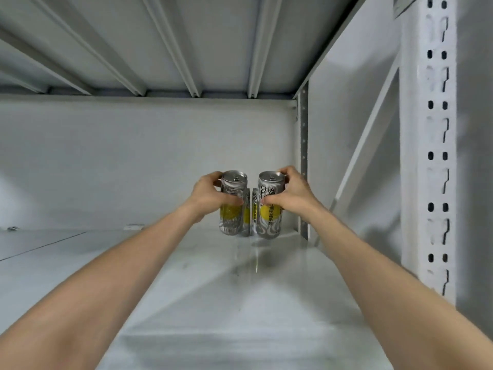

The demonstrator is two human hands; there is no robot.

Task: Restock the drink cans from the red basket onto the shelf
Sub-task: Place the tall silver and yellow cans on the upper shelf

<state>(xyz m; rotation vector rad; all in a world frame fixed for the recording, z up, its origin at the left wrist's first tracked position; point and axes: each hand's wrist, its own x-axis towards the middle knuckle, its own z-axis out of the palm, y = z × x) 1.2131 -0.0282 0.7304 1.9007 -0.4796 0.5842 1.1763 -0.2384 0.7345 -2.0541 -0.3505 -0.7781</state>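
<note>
You are in the placing step; each hand carries one can deep into the bay, toward the back right corner of the shelf. Your left hand is wrapped around the left can, thumb across the front and fingers curled behind the rim; your right hand is closed the same way on the right can, fingertips hooked over its top edge. Both cans stand upright with their bases at or just above the shelf surface; I cannot tell whether they are already resting on it. Between them, slivers of two more cans show, standing farther back near the rear wall.

The red basket is out of sight, so how many cans remain cannot be judged from here.

The next move, as I read it, calls for settling both bases flat, nudging them into line with the pair behind, then loosening your grip without tipping them.

The cans are slim aluminium cylinders, smooth and glossy, with grey swirls, a yellow patch and pull-tab tops; the shelf is painted grey sheet metal, slick and faintly reflective; the ribbed deck overhead and the perforated upright are the same pale steel.
</note>
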